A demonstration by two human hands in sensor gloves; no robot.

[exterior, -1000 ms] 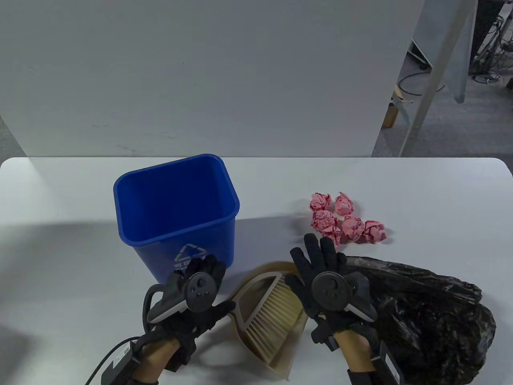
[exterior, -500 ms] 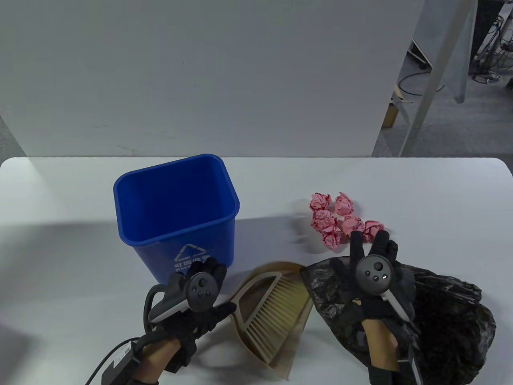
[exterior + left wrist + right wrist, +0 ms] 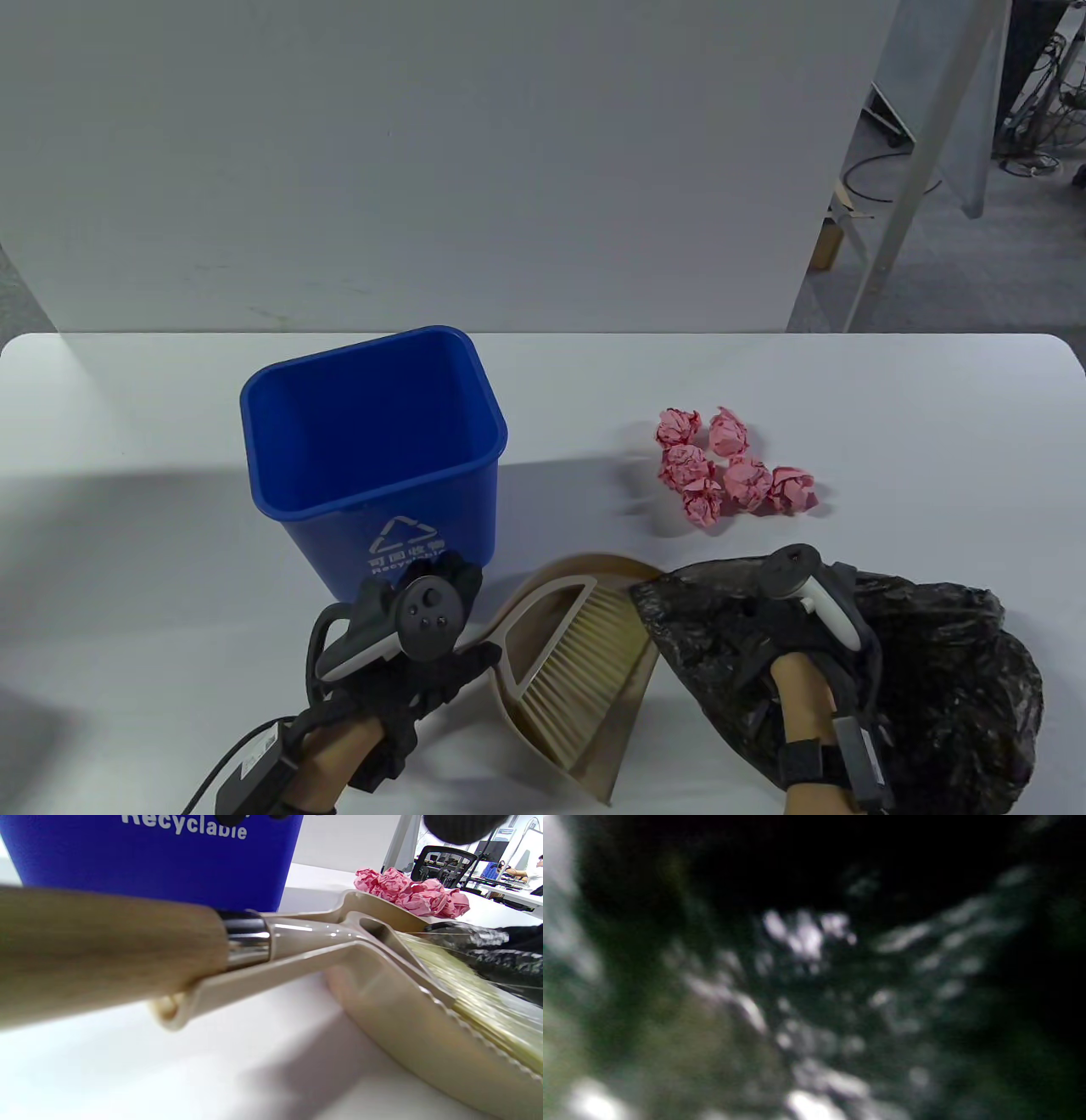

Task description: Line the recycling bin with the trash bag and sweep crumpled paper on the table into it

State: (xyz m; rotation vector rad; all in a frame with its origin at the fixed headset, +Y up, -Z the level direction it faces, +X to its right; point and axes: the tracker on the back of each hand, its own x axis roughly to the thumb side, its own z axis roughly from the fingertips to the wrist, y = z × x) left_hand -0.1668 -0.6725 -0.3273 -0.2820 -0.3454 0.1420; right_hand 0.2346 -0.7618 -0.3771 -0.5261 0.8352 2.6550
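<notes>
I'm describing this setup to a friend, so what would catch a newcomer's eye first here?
The bright blue recycling bin standing unlined at the table's left-centre, and the cluster of pink crumpled paper balls to its right. Nearer the person, the right hand presses into a shiny black trash bag beside a beige dustpan and brush.

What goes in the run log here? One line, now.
bin: unlined | right hand: on trash bag, grip hidden | left hand: empty, by bin | paper balls: on table

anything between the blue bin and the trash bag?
Yes, in the table view: the beige dustpan with the hand brush lying in it sits between the recycling bin and the black trash bag, whose edge overlaps the dustpan.
</notes>
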